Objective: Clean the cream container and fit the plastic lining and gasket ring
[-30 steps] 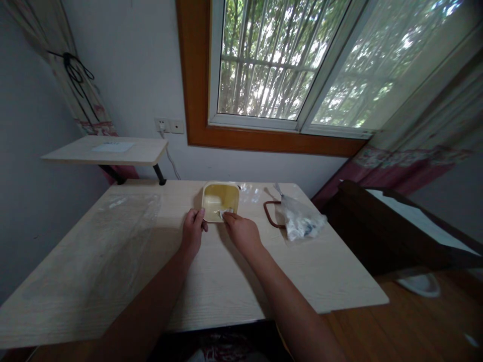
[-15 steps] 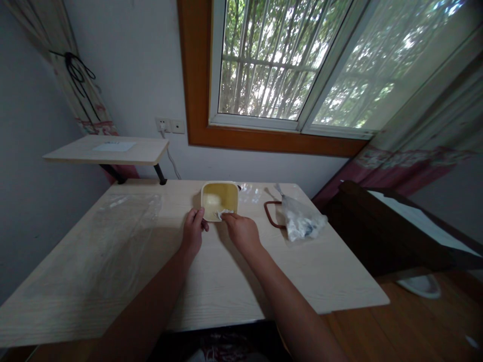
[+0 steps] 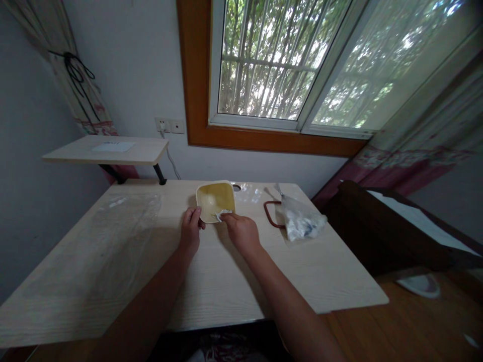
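Observation:
A square yellow plastic bowl (image 3: 216, 196) with rounded corners is held tilted near the table's far edge, its inside facing me. My left hand (image 3: 190, 225) grips its near left corner, the thumb over the rim and the fingers underneath. At the near right of the bowl, my right hand (image 3: 241, 229) pinches a crumpled white tissue (image 3: 222, 215) against the inner wall. The fingertips of my right hand are partly hidden by the tissue and the hand itself.
Right of the bowl lie a clear plastic bag (image 3: 302, 218) with whitish contents and a reddish-brown loop handle (image 3: 272, 215). A thin transparent sheet (image 3: 128, 226) covers part of the table's left side. A raised shelf (image 3: 109, 150) stands at the back left.
The bowl has shifted slightly left and turned a little, uncovering a dark hole in the table behind it. My left hand moved left with it; my right hand stays almost in place.

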The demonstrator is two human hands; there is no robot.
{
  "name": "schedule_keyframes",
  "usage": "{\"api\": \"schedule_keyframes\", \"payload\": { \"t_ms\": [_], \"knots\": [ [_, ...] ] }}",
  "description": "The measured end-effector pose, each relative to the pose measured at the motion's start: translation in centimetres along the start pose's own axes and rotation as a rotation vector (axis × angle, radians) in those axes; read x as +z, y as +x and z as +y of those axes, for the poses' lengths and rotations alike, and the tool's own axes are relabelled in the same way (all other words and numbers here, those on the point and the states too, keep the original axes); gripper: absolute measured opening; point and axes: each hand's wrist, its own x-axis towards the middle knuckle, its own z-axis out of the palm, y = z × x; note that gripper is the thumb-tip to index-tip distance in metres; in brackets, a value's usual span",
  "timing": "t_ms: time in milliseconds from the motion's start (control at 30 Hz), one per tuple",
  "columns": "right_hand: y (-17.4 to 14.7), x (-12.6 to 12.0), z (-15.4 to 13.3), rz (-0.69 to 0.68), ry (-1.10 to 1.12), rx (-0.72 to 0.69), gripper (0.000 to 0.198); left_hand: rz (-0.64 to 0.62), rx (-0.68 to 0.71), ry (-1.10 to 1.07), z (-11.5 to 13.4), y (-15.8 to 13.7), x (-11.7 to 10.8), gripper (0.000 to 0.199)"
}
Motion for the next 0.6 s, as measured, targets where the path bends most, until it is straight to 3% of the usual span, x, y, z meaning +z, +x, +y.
{"api": "schedule_keyframes", "payload": {
  "t_ms": [333,600],
  "knots": [
    [-0.1,0.0,-0.6,-0.019,-0.017,0.011,0.038,-0.046,-0.008,0.025,0.6,-0.4,0.1,0.038],
    [-0.1,0.4,-2.8,-0.035,0.056,-0.023,0.039,-0.079,0.0,0.038,0.5,-0.6,0.2,0.039]
  ]
}}
